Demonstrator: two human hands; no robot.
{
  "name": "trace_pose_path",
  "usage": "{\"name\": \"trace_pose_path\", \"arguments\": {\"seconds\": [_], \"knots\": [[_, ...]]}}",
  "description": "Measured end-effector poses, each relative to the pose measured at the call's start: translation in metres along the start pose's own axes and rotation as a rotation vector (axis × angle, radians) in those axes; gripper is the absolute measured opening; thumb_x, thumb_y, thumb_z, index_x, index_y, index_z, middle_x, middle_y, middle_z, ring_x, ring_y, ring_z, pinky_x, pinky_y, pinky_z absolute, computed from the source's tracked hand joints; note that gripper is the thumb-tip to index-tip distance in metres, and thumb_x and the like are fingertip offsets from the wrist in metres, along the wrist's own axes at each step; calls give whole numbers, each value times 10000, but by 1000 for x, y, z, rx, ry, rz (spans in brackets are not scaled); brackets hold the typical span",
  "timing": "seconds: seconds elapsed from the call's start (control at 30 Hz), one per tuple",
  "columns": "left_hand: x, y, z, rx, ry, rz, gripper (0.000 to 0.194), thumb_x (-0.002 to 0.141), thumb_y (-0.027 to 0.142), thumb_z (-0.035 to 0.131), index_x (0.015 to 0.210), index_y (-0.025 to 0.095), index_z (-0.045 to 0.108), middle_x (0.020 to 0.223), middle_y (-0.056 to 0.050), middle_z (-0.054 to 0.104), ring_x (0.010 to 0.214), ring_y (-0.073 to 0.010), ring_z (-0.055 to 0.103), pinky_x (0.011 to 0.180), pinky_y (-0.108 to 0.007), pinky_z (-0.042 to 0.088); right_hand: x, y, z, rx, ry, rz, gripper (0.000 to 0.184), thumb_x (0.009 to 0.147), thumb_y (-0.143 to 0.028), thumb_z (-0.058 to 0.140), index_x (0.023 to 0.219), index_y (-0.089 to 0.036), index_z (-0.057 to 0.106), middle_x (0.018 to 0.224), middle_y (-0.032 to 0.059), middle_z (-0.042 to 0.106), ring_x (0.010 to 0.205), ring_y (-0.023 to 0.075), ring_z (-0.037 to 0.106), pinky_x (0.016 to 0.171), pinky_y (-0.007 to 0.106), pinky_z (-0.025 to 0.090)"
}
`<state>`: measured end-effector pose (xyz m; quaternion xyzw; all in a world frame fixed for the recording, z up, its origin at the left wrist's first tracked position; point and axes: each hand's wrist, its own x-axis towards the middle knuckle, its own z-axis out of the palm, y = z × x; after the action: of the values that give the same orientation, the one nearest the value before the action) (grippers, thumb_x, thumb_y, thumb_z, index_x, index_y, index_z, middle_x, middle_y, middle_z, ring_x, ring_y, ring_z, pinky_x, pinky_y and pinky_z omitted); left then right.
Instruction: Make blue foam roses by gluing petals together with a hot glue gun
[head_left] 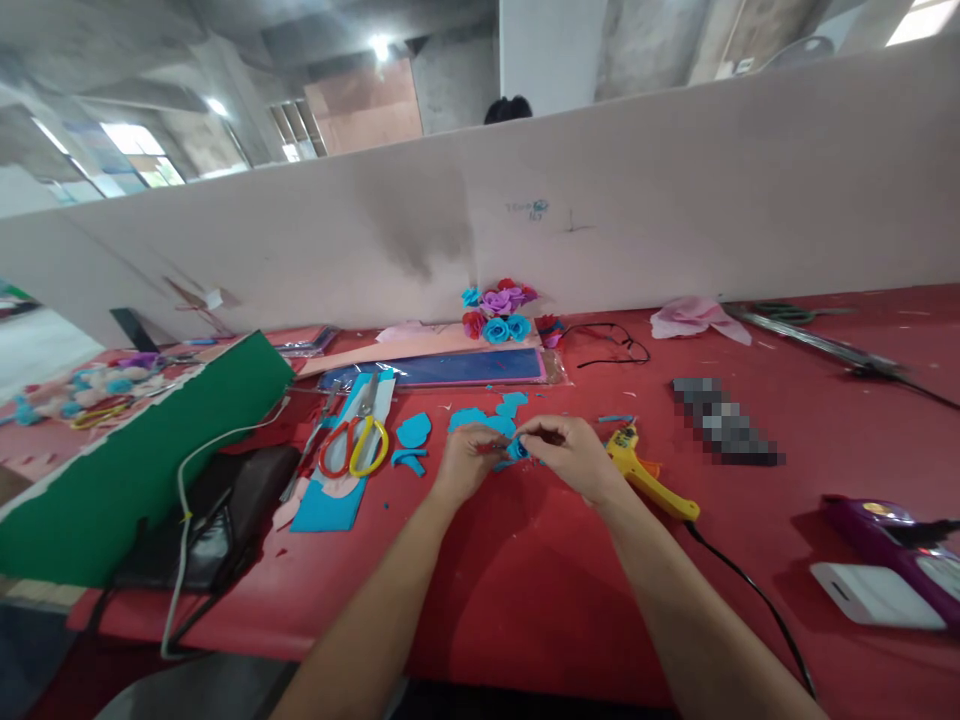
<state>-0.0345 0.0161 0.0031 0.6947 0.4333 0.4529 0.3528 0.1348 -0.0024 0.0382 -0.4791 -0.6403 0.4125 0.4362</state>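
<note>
Between my two hands, above the red tabletop, is a small blue paper flower (517, 449). My left hand (471, 462) pinches it from the left, and a thin dark piece shows at those fingertips. From the other side my right hand (568, 452) has its thumb and fingers closed on the flower's edge. Blue paper petals (480, 418) lie just behind the hands, and another blue petal (413, 430) rests to the left. A yellow glue gun (651, 480) lies on its side to the right of my right hand.
Scissors (354, 445) lie on blue paper at left, near a dark bag (217, 520) and a green board (150, 460). Finished paper flowers (504, 310) and eyeglasses (611, 343) sit by the partition (300, 250). A purple power strip (892, 545) with a white charger (874, 594) is at right.
</note>
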Motion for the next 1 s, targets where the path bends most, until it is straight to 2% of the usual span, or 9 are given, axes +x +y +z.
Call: {"name": "trace_pose_path", "arguments": {"seconds": [0.13, 0.3, 0.37, 0.53, 0.77, 1.0], "knots": [[0, 2, 1, -73, 22, -64, 54, 641, 189, 702, 665, 202, 749, 680, -42, 659, 703, -168, 573, 666, -281, 461, 0, -2, -1, 43, 57, -11, 147, 699, -257, 579, 742, -187, 701, 655, 4, 650, 589, 130, 532, 578, 261, 410], [0, 3, 2, -243, 39, -170, 64, 631, 244, 717, 654, 194, 749, 691, -33, 644, 686, -162, 568, 629, -271, 459, -1, -8, -3, 173, 198, -10, 164, 723, -315, 562, 728, -184, 660, 643, 1, 610, 607, 132, 534, 570, 255, 406], [-1, 3, 2, -309, 46, -206, 84, 634, 253, 710, 663, 185, 749, 701, -32, 648, 672, -157, 571, 606, -265, 452, -2, -9, -2, 160, 163, -15, 149, 729, -301, 545, 723, -187, 641, 624, -9, 587, 594, 129, 523, 562, 253, 395], [-1, 1, 1, -343, 63, -197, 83, 636, 228, 704, 690, 187, 753, 695, -29, 667, 678, -154, 579, 642, -267, 454, -3, -10, 5, 82, -36, -47, 111, 728, -277, 552, 725, -193, 624, 671, -9, 618, 630, 136, 557, 604, 258, 410], [-1, -1, 2, -334, 103, -165, 74, 655, 197, 689, 698, 195, 750, 695, -13, 636, 665, -138, 557, 646, -258, 444, -3, -8, 11, 52, 55, -22, 122, 694, -279, 546, 612, -190, 561, 547, -47, 470, 516, 100, 411, 504, 231, 318], [-1, -1, 3, -387, 126, -176, 81, 656, 229, 697, 707, 187, 744, 690, -18, 642, 641, -143, 560, 624, -271, 456, -7, -10, 8, 110, 128, -45, 156, 734, -289, 526, 614, -190, 517, 539, -50, 424, 510, 97, 393, 490, 227, 307]]}}
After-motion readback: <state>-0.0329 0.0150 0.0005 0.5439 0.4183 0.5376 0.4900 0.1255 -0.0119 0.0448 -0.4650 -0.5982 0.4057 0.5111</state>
